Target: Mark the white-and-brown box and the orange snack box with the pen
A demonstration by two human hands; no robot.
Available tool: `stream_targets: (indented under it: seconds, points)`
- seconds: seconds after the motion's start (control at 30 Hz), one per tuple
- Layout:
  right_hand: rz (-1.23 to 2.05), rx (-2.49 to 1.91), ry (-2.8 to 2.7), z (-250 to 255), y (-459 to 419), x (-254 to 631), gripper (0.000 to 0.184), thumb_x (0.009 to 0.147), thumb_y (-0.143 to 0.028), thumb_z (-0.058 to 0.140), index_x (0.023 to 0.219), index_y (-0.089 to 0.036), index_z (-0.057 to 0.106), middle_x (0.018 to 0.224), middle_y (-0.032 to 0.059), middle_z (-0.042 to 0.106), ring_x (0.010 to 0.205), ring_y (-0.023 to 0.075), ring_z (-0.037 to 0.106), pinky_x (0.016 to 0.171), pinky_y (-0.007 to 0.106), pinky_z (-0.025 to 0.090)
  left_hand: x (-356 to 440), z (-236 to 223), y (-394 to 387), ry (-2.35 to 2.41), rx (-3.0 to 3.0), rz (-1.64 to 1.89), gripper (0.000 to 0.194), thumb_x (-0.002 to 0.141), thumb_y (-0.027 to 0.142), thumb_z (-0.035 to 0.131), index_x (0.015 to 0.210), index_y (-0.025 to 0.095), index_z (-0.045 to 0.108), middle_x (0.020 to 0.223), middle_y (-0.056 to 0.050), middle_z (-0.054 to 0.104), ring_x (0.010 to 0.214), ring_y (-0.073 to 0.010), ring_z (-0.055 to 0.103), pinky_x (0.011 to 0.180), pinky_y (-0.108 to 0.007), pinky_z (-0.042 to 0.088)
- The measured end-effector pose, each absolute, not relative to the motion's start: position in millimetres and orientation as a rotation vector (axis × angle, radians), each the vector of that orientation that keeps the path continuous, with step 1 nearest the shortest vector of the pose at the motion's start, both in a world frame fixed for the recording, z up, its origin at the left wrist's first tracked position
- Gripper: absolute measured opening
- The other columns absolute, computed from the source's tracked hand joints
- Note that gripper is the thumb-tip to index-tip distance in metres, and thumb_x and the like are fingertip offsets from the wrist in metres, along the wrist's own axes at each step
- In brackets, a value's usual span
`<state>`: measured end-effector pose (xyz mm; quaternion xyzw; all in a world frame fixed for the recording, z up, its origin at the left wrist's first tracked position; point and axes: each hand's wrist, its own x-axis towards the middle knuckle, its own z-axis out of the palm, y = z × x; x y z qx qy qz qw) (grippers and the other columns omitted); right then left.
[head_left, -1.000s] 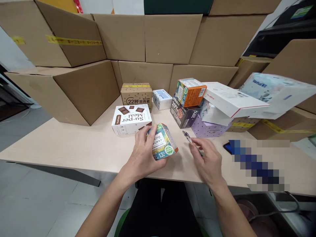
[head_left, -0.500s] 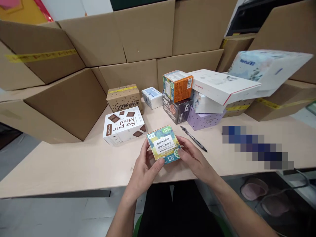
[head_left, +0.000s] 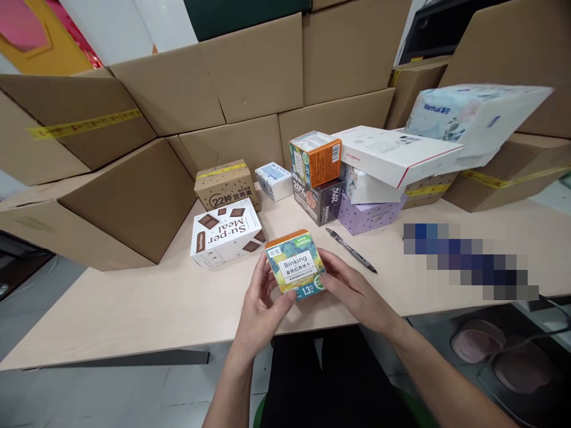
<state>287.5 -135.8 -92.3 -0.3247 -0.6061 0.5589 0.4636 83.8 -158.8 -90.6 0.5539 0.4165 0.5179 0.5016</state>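
Note:
Both hands hold a small green-and-yellow "Binking" biscuit box (head_left: pixel 295 265) above the near edge of the light wooden table (head_left: pixel 134 303). My left hand (head_left: pixel 263 303) grips its left side and bottom corner with the thumb curled under. My right hand (head_left: pixel 352 288) clasps its right side. The box's printed front faces me, upright. A black pen (head_left: pixel 351 250) lies on the table just right of the box, apart from my right hand.
A white "Su-per Meal" box (head_left: pixel 225 232), a brown dotted box (head_left: pixel 225 185), a small white-blue box (head_left: pixel 273 181), an orange box (head_left: pixel 316 157) on a dark box (head_left: pixel 319 199), a purple box (head_left: pixel 368 215) and white flat boxes (head_left: pixel 397 156) stand behind. Large cardboard cartons (head_left: pixel 116 196) wall the back and left.
My right hand left the pen on the table and came onto the box's right side. The box turned from tilted to facing me, now held by both hands.

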Motion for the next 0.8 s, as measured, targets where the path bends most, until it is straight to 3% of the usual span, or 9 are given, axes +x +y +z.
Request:
stream_targets:
  seconds: [0.1,0.57,0.8]
  points:
    - [1.346,-0.824,-1.536,-92.0,-134.3,287.6,0.052,0.099,-0.044,0.054,0.149,-0.029,0.048,0.148,0.0049,0.058,0.135,0.0249,0.056,0.115,0.045,0.046,83.2,-92.8,-158.9,1.036,1.374,1.267,0.086,0.087,0.036,0.073,0.158,0.036,0.026,0.160,-0.007,0.041,0.142,-0.0301,0.048,0.118,-0.047,0.043]
    - [1.249,-0.910,-1.595,-97.8,-132.5,285.5,0.055,0.100,-0.045,0.053,0.153,-0.030,0.044,0.150,0.0022,0.056,0.138,0.0246,0.054,0.115,0.041,0.046,82.0,-100.1,-152.2,1.071,1.411,1.329,0.089,0.086,0.035,0.076,0.159,0.036,0.025,0.156,-0.007,0.048,0.139,-0.0292,0.049,0.118,-0.046,0.040]
    - [1.218,-0.909,-1.571,-100.9,-130.9,283.7,0.053,0.100,-0.043,0.053,0.151,-0.029,0.047,0.148,0.0037,0.058,0.134,0.0252,0.056,0.113,0.042,0.047,81.0,-104.1,-153.6,1.131,1.453,1.323,0.088,0.087,0.034,0.075,0.159,0.037,0.024,0.160,-0.006,0.042,0.142,-0.0287,0.047,0.121,-0.048,0.037]
